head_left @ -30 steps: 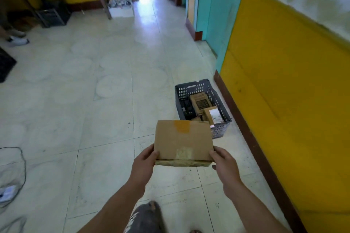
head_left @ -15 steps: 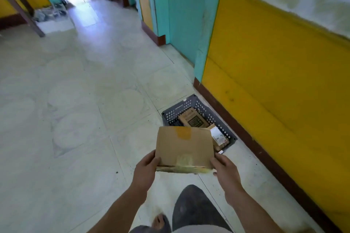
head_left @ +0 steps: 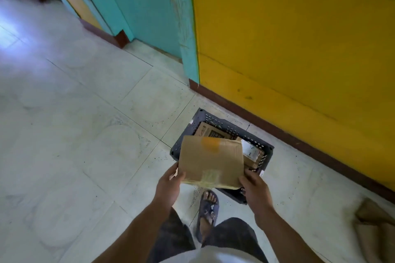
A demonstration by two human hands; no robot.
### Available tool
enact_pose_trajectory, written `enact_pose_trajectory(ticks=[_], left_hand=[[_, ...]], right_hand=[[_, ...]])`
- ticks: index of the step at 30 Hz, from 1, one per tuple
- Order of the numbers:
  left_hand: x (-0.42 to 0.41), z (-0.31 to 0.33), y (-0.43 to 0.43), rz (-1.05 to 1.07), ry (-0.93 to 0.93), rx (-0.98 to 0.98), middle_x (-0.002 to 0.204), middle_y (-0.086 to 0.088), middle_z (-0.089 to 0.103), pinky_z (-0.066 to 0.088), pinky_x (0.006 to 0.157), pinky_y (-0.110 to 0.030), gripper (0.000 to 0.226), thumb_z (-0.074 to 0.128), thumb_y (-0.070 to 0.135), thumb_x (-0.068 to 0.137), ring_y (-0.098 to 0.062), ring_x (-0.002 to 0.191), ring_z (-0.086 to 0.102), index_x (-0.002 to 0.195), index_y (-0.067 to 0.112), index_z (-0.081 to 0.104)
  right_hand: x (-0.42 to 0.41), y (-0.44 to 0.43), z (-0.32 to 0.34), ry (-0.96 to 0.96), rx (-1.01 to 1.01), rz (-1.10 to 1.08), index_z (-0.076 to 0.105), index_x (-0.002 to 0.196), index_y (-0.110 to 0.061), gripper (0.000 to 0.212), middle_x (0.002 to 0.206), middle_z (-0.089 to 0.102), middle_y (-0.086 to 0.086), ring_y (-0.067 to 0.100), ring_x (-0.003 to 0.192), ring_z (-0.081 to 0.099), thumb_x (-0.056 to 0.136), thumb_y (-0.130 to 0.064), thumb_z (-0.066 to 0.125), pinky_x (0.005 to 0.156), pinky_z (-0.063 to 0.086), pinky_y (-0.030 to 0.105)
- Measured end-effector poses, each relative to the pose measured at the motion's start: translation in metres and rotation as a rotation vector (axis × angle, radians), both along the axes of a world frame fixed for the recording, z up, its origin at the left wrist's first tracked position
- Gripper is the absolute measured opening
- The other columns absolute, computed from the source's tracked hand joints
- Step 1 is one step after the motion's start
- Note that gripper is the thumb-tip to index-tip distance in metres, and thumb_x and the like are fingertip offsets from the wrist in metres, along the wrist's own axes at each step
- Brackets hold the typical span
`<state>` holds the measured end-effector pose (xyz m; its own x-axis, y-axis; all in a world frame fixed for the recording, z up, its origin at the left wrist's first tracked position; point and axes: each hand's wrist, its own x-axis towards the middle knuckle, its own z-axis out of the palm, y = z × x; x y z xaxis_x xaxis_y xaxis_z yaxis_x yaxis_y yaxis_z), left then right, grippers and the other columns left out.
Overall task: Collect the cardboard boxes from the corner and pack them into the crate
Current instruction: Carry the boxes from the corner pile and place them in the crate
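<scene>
Here my left hand (head_left: 168, 186) and right hand (head_left: 255, 190) each grip a near corner of the flat cardboard box (head_left: 210, 162), holding it tilted above the dark crate (head_left: 226, 123), which sits on the floor (head_left: 85, 134) beside the yellow wall (head_left: 299, 49), smaller boxes (head_left: 210, 132) already inside.

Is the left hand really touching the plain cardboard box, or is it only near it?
Touching. The head view shows the left hand gripping the cardboard box at its near left corner, with no gap between the hand and the box edge.

2 arms fwd, L hand (head_left: 168, 186) & R hand (head_left: 255, 190), fingers curled in grip.
</scene>
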<state>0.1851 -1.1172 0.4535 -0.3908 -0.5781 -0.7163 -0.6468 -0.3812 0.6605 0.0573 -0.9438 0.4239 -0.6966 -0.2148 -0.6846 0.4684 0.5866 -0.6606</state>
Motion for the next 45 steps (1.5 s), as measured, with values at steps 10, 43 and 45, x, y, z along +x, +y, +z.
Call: enact_pose_trajectory(ticks=[10,43,45], left_hand=[[-0.071,-0.076,-0.119,-0.311,-0.075,0.017,0.091,0.003,0.068,0.052,0.073,-0.033,0.011,0.052,0.03,0.097,-0.022,0.092,0.065,0.093,0.029,0.062],[-0.214,-0.498,-0.168,0.293,-0.145,0.499,0.112,-0.008,0.067,0.055,0.083,-0.024,0.032,0.053,0.001,0.093,-0.015,0.1,0.065,0.124,0.006,0.059],[-0.212,-0.494,-0.171,0.246,-0.154,0.562,0.11,-0.01,0.063,0.053,0.09,-0.031,0.032,0.053,0.006,0.094,-0.019,0.101,0.064,0.126,0.003,0.055]], right_hand=[[-0.016,-0.101,-0.046,-0.04,0.042,-0.27,0.06,0.115,-0.029,0.022,0.106,0.063,-0.005,0.013,0.094,0.06,0.096,-0.02,0.052,0.075,0.051,0.028],[-0.097,-0.183,-0.487,-0.338,-0.044,-0.534,0.042,0.124,-0.054,0.055,0.11,0.066,-0.003,0.028,0.096,0.067,0.073,-0.038,0.055,0.087,0.055,0.051],[-0.097,-0.18,-0.481,-0.348,-0.056,-0.518,0.043,0.123,-0.053,0.054,0.112,0.065,-0.003,0.028,0.099,0.065,0.073,-0.038,0.056,0.09,0.052,0.052]])
